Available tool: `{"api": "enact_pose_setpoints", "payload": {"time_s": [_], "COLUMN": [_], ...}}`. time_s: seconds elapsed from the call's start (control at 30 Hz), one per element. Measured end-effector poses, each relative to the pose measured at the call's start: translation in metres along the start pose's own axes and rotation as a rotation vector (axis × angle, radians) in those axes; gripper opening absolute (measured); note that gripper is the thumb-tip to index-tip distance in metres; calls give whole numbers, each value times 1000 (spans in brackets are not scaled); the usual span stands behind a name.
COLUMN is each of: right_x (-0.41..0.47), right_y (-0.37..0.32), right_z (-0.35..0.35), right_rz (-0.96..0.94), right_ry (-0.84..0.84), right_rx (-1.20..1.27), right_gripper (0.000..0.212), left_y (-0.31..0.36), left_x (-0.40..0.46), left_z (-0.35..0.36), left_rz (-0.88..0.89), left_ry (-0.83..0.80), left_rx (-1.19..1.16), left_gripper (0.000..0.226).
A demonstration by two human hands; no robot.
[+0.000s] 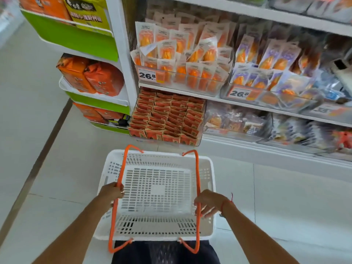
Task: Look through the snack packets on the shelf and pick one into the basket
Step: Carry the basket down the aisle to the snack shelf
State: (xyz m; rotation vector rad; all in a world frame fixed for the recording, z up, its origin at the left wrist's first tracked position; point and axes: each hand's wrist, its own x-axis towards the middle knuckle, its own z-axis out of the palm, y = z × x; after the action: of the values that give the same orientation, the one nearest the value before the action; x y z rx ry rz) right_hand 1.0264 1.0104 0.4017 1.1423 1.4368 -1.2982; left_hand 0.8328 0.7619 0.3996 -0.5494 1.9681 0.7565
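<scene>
Both hands hold the empty basket (206, 168): left hand (112, 192) grips one orange handle (119, 187), right hand (208, 201) curls round the other. Better to free one hand before sorting through the snack packets (177, 60) on the far shelf (209, 98).

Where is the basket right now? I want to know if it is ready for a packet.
In the head view the basket sits low centre, held between both hands, below the red packets on the bottom shelf.

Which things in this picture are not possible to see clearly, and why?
- Right shelf packets, head view: motion blur, brand unreadable.
- Right price tag, head view: blurred, number unclear.
- Top shelf goods, head view: cut off by the top edge.
- Right hand fingers on the basket handle: whether they grip is unclear.
</scene>
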Motion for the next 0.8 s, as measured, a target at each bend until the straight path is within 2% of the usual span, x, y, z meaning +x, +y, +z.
{"api": "enact_pose_setpoints", "payload": {"time_s": [0.27, 0.33, 0.5, 0.63, 0.8], "right_x": [87, 115, 188, 244, 293], "right_y": [23, 23, 18, 8, 9], "right_z": [-6, -8, -27, -56, -83], "right_rz": [29, 34, 20, 89, 113], "right_ry": [9, 21, 5, -146, -133], "right_rx": [24, -1, -45, -26, -103], "right_gripper": [12, 19, 25, 17, 43], "left_y": [-9, -15, -22, -14, -6], "left_x": [77, 105, 184, 248, 302], "left_z": [34, 45, 77, 92, 83], "left_rz": [-48, -39, -1, 49, 129], "left_ry": [-27, -18, 4, -37, -152], "left_rx": [43, 45, -69, -247, -336], "left_gripper": [31, 29, 27, 34, 36]}}
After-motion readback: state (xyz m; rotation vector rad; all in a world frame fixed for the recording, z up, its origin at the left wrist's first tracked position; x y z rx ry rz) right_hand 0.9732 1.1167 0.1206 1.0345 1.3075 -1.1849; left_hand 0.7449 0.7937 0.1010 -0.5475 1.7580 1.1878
